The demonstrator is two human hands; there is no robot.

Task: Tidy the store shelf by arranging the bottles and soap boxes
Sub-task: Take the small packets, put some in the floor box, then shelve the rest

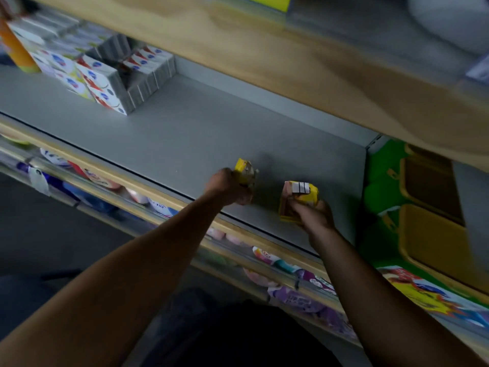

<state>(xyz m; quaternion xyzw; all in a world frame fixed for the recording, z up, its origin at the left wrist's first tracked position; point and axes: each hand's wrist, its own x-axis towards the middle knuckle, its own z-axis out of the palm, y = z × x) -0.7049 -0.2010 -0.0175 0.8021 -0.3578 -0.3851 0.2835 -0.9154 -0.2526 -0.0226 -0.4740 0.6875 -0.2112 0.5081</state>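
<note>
Arms: we see two bare forearms reaching in from the bottom edge.
Left hand [232, 188]: our fingers are curled round one small yellow box [244, 169], held at the front of the grey shelf [185, 133].
Right hand [312, 211]: our fingers grip a second yellow pack [300, 200], just above the shelf's front edge, near the left one but apart.
Yellow packs: two, one in each hand.
Soap boxes [105, 80]: one cluster far left at the back of the same shelf; the count is too blurred to tell.
Orange bottle [17, 49]: one, at the far left beside that cluster.
</note>
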